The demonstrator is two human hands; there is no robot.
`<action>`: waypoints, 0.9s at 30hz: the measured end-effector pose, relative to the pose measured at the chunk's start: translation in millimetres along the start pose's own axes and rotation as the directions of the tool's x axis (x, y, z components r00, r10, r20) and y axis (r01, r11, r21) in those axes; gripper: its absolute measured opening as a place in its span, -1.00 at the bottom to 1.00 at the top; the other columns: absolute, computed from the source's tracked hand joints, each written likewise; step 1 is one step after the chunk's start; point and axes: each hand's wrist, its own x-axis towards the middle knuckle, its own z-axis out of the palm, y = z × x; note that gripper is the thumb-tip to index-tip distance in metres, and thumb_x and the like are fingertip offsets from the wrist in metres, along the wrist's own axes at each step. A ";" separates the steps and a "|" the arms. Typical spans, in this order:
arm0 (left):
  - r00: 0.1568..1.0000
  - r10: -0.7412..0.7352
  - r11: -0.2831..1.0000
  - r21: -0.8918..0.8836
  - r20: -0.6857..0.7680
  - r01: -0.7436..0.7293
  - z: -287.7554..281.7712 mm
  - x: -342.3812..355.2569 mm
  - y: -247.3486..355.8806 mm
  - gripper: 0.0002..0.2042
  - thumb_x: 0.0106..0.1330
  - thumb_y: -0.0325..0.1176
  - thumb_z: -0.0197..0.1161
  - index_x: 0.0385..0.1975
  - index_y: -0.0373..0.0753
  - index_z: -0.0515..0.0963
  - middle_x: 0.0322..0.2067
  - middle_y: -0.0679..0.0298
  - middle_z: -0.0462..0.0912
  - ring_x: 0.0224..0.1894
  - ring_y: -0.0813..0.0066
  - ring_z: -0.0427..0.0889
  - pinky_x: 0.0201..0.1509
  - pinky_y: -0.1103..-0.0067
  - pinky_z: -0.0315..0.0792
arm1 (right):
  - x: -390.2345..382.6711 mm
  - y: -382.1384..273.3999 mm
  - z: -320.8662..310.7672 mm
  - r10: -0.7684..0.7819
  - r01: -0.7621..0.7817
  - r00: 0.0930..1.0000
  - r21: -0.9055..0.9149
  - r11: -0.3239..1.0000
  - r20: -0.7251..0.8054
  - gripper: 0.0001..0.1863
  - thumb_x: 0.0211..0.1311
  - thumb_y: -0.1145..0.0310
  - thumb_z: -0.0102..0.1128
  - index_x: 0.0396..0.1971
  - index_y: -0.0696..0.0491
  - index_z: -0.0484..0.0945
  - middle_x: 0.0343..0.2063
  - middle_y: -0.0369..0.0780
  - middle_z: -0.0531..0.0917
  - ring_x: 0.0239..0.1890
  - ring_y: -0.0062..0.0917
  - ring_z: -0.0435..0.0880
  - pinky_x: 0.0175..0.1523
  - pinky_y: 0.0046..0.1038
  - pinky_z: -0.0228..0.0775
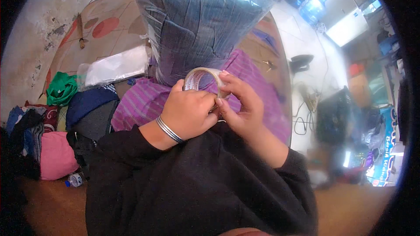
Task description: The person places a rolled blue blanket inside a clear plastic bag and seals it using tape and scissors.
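Observation:
Both my hands are closed on a roll of clear packing tape (201, 71) held in front of my body. My left hand (189, 107), with silvery bangles at its wrist, grips the roll's near left side with curled fingers. With its thumb and fingers, my right hand (240, 102) pinches the roll's right edge; whether a loose tape end lies there is too small to tell. Just beyond the roll stands a large clear plastic bag (192, 26) packed with folded blue-grey cloth. It rests on a purple striped cloth (135, 102).
Flat clear plastic bags (118, 66) lie left of the packed bag. Folded clothes, including a pink one (57, 155), and a small bottle (75, 180) are at the left. An iron (302, 62), cables and blue water jugs (313, 11) are at the right.

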 end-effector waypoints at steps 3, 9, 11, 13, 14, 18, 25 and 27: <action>1.000 0.008 1.000 0.002 -0.016 -0.008 0.1 0.6 0.2 -0.83 0.01 -0.20 0.23 -0.56 -0.15 0.49 -0.62 0.26 0.56 -0.51 0.31 0.58 -0.19 0.32 0.23 | -2.1 4.8 1.4 -0.051 0.052 0.998 0.025 0.998 -0.031 -0.78 -0.06 0.52 0.29 -0.35 0.17 0.52 -0.08 0.00 0.54 0.07 -0.18 0.49 0.13 -0.30 0.32; 1.000 0.012 1.000 0.008 -0.008 -0.012 -1.5 1.6 0.8 -0.83 0.00 -0.20 0.23 -0.56 -0.15 0.49 -0.62 0.27 0.56 -0.51 0.31 0.58 -0.19 0.31 0.23 | -1.3 7.4 -0.4 -0.192 0.194 0.981 -0.083 0.978 0.027 -0.74 -0.06 0.52 0.30 -0.30 0.17 0.51 -0.08 -0.01 0.54 0.08 -0.17 0.48 0.12 -0.31 0.32; 1.000 0.005 1.000 0.004 -0.008 -0.005 -1.3 2.0 1.1 -0.83 0.00 -0.21 0.23 -0.56 -0.14 0.49 -0.62 0.27 0.56 -0.51 0.31 0.58 -0.18 0.31 0.24 | -4.4 5.0 5.5 0.005 0.005 0.996 0.123 0.992 -0.084 -0.73 -0.06 0.52 0.30 -0.30 0.18 0.50 -0.08 0.00 0.54 0.07 -0.18 0.49 0.13 -0.31 0.32; 0.999 0.004 1.000 0.016 -0.034 -0.004 -0.4 2.1 0.6 -0.83 -0.01 -0.21 0.24 -0.57 -0.14 0.49 -0.62 0.27 0.56 -0.51 0.32 0.58 -0.17 0.31 0.24 | -4.0 6.7 4.0 -0.025 0.031 0.997 0.083 0.996 -0.067 -0.73 -0.06 0.52 0.30 -0.29 0.19 0.50 -0.08 0.00 0.54 0.07 -0.18 0.49 0.12 -0.30 0.32; 0.999 0.005 1.000 0.017 -0.033 -0.004 -0.6 2.4 0.7 -0.83 -0.01 -0.21 0.24 -0.57 -0.14 0.49 -0.62 0.27 0.56 -0.51 0.32 0.58 -0.17 0.31 0.24 | -3.5 7.8 2.9 -0.055 0.057 0.997 0.042 0.997 -0.051 -0.72 -0.06 0.52 0.30 -0.28 0.20 0.50 -0.08 0.00 0.54 0.06 -0.18 0.49 0.12 -0.30 0.32; 0.999 0.012 1.000 0.013 -0.030 -0.011 -0.6 2.4 0.4 -0.83 -0.01 -0.20 0.24 -0.56 -0.14 0.50 -0.62 0.26 0.56 -0.51 0.32 0.58 -0.16 0.31 0.25 | -1.9 10.6 1.5 -0.109 0.110 0.993 0.017 0.994 -0.042 -0.73 -0.07 0.52 0.31 -0.30 0.20 0.50 -0.09 0.01 0.54 0.06 -0.18 0.50 0.12 -0.30 0.33; 1.000 0.007 0.999 0.049 -0.009 -0.006 -4.7 3.8 1.3 -0.84 -0.02 -0.22 0.24 -0.58 -0.14 0.49 -0.63 0.26 0.55 -0.52 0.31 0.57 -0.16 0.30 0.25 | 1.8 8.2 -3.9 -0.155 0.155 0.988 -0.045 0.987 0.003 -0.77 -0.07 0.53 0.29 -0.35 0.19 0.53 -0.08 0.03 0.54 0.02 -0.17 0.52 0.11 -0.30 0.34; 1.000 0.014 0.997 0.082 -0.012 -0.013 -6.2 7.3 3.0 -0.85 -0.02 -0.23 0.24 -0.58 -0.14 0.49 -0.63 0.27 0.55 -0.52 0.32 0.57 -0.16 0.30 0.25 | 2.1 7.8 -3.5 -0.169 0.169 0.986 -0.019 0.985 -0.009 -0.78 -0.07 0.53 0.28 -0.35 0.18 0.53 -0.08 0.03 0.54 0.01 -0.18 0.53 0.09 -0.31 0.36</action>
